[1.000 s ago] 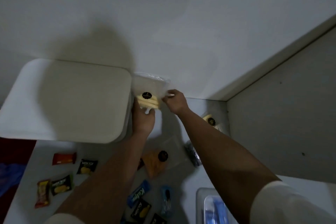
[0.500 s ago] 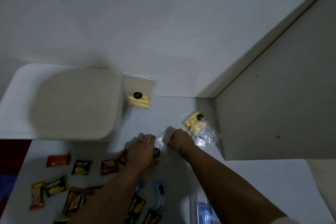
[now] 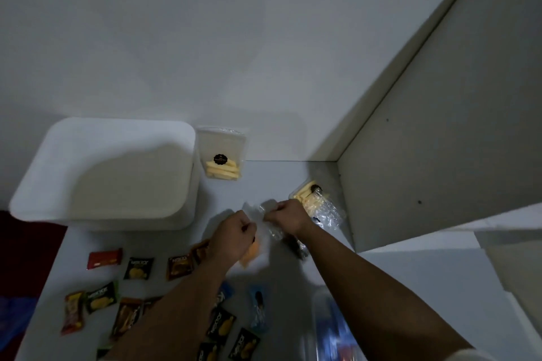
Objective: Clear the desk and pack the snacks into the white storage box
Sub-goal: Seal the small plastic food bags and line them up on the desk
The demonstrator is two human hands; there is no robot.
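both hands (image 3: 234, 231) pinch clear bag (image 3: 265, 226) | sachets (image 3: 137, 268) near | box (image 3: 117, 173) behind

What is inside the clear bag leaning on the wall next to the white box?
Pale yellow sticks lie stacked at the bottom of the clear bag, under a round dark sticker. The upper part looks empty. What the sticker says is too small to read.

A white table (image 3: 281, 173) set in a wall corner carries a white rounded plastic storage box (image 3: 111, 176) at its far left. Just beside the box, a clear packet of pale yellow sticks with a black round label (image 3: 221, 157) stands against the wall. A second such packet (image 3: 315, 199) lies near the right panel. Small wrapped snacks lie scattered nearer: a red one (image 3: 104, 258), dark ones printed with yellow fruit (image 3: 137, 267), and a blue one (image 3: 259, 312).
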